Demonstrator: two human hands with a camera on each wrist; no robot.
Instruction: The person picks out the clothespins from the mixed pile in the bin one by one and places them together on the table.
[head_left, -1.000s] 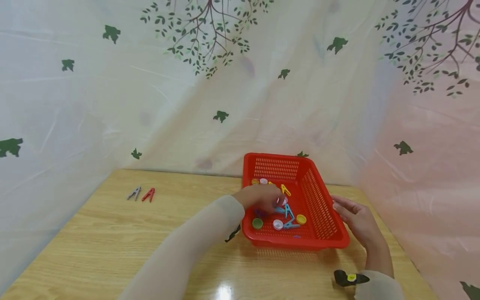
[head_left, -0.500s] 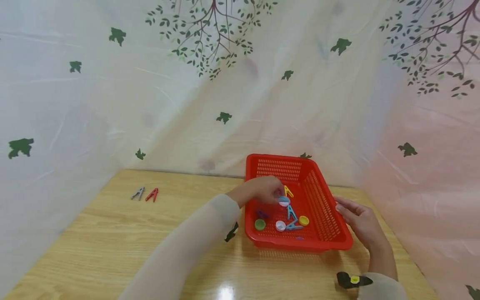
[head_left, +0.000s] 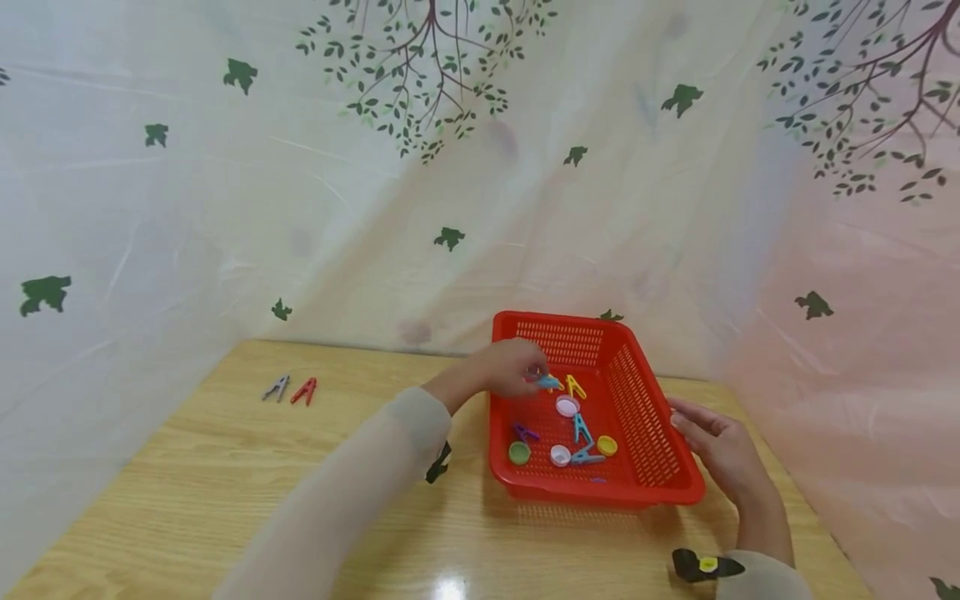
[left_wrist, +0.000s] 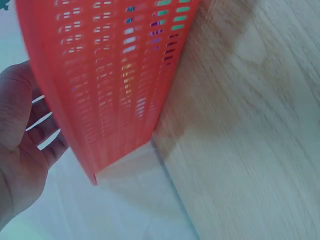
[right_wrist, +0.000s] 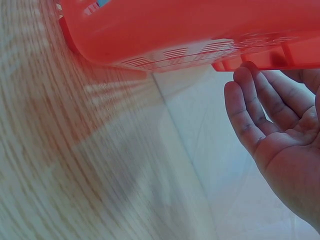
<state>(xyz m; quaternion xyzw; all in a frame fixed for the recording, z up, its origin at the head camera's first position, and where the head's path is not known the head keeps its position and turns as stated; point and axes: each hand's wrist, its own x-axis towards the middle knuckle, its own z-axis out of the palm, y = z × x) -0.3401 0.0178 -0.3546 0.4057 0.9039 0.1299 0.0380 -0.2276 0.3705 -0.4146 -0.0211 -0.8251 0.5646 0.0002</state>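
In the head view, my left hand [head_left: 513, 367] reaches over the left rim into a red perforated plastic basket [head_left: 648, 400] and pinches a light blue clothespin [head_left: 549, 382] above the basket floor. Below it lie a yellow clothespin [head_left: 575, 386], a pale pink bottle cap [head_left: 567, 406], a purple clothespin [head_left: 525, 432] and blue clothespins [head_left: 581, 428]. My right hand [head_left: 723, 446] touches the basket's right rim from outside, its fingers loosely extended; the right wrist view shows the fingertips [right_wrist: 245, 75] by the rim. The basket wall hides the left fingertips in the left wrist view.
Nearer the basket's front lie a green cap [head_left: 519, 453], a white cap [head_left: 560, 456] and a yellow cap [head_left: 607, 446]. On the wooden table [head_left: 337, 467], a grey clothespin [head_left: 276, 387] and a red clothespin [head_left: 304, 391] lie at the back left. A leaf-patterned curtain [head_left: 360, 275] stands behind.
My left hand has moved up and left inside the basket with the blue clothespin, uncovering the pink cap and purple clothespin. My right hand stays at the rim.
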